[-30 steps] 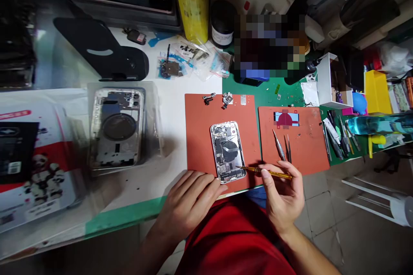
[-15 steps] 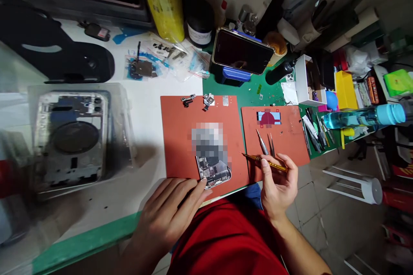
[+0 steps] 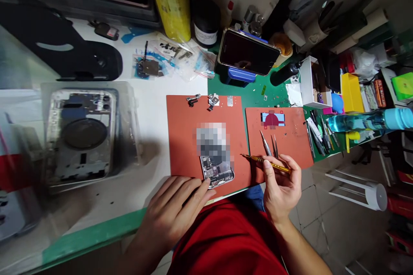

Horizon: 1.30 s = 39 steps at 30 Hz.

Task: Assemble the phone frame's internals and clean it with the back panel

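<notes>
An opened phone [image 3: 219,174] lies on the left orange mat [image 3: 180,137], its upper part blurred by pixelation. My left hand [image 3: 180,204] rests flat at its lower left corner, fingers stretched out and fingertips touching the frame. To the right, my right hand [image 3: 283,184] pinches a golden screwdriver [image 3: 269,163] between thumb and fingers, the tip pointing left above the mat. A silver pen-like tool [image 3: 266,143] and tweezers [image 3: 274,146] lie on the right orange mat [image 3: 297,137]. Small phone parts [image 3: 213,101] sit along the left mat's top edge.
A phone [image 3: 248,52] leans on a blue stand [image 3: 240,75] behind the mats. On the left lies a phone housing [image 3: 82,135] in clear plastic. A blue bottle [image 3: 364,121], a white box [image 3: 312,81] and hand tools [image 3: 319,133] are on the right.
The whole view has shifted, so the bench items appear slightly farther right. Both hands keep nearly the same poses, the right still holding the screwdriver.
</notes>
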Each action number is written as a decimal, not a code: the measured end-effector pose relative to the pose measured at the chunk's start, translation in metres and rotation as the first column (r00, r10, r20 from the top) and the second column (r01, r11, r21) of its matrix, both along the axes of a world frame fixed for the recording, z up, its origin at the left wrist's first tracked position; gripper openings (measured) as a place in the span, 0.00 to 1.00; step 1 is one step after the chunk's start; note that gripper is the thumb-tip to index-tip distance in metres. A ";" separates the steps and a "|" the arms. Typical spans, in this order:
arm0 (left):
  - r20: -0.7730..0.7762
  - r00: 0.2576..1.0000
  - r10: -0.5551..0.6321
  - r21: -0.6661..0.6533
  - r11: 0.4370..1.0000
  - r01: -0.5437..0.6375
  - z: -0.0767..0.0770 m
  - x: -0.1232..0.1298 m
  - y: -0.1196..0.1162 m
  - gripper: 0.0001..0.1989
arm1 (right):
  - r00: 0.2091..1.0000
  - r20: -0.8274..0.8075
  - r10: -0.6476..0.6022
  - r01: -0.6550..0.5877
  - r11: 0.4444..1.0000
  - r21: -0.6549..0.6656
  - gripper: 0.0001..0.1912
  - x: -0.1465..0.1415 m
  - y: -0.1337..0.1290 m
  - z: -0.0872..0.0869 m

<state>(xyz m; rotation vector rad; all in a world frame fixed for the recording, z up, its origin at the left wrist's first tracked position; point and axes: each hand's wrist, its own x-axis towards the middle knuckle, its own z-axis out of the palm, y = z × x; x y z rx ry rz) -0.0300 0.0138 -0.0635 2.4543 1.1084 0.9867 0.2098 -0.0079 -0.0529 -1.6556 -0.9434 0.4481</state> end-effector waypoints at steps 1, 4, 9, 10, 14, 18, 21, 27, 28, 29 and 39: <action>0.023 1.000 0.006 -0.024 1.000 -0.006 0.000 0.000 0.000 0.13 | 1.000 -0.015 0.009 -0.009 1.000 0.000 0.17 -0.001 -0.002 0.002; 0.111 0.993 0.038 -0.138 0.990 -0.022 0.002 -0.002 -0.001 0.11 | 0.993 -0.085 0.085 -0.086 0.996 -0.016 0.18 -0.010 -0.009 0.009; 0.147 0.985 0.085 -0.265 0.963 -0.044 0.004 -0.006 -0.002 0.08 | 0.942 -0.203 0.269 -0.276 0.961 -0.009 0.18 -0.029 -0.019 0.016; 0.147 0.985 0.087 -0.275 0.961 -0.044 0.003 -0.007 -0.002 0.08 | 0.933 -0.210 0.291 -0.299 0.954 -0.004 0.18 -0.033 -0.020 0.017; 0.148 0.984 0.097 -0.301 0.952 -0.048 0.001 -0.006 -0.002 0.07 | 0.924 -0.180 0.337 -0.344 0.939 -0.010 0.20 -0.039 -0.024 0.017; 0.144 0.985 0.090 -0.309 0.950 -0.042 0.001 -0.006 -0.001 0.07 | 0.927 -0.103 0.362 -0.367 0.930 -0.034 0.21 -0.036 -0.030 0.015; 0.153 0.986 0.072 -0.301 0.953 -0.023 0.000 -0.006 -0.001 0.07 | 0.930 -0.057 0.364 -0.367 0.929 -0.052 0.20 -0.035 -0.034 0.012; 0.157 0.986 0.048 -0.284 0.959 -0.002 0.002 -0.008 -0.001 0.08 | 0.931 -0.037 0.362 -0.364 0.928 -0.073 0.20 -0.035 -0.037 0.011; 0.157 0.987 0.045 -0.276 0.961 0.001 0.002 -0.008 -0.001 0.08 | 0.928 -0.042 0.370 -0.373 0.925 -0.071 0.20 -0.035 -0.037 0.011; 0.159 0.987 0.041 -0.267 0.964 0.003 0.002 -0.008 -0.001 0.08 | 0.925 -0.049 0.377 -0.380 0.922 -0.071 0.21 -0.034 -0.036 0.011; 0.170 0.985 0.022 -0.242 0.970 0.020 -0.001 -0.009 -0.001 0.09 | 0.910 -0.161 0.382 -0.397 0.915 -0.072 0.20 -0.031 -0.031 0.014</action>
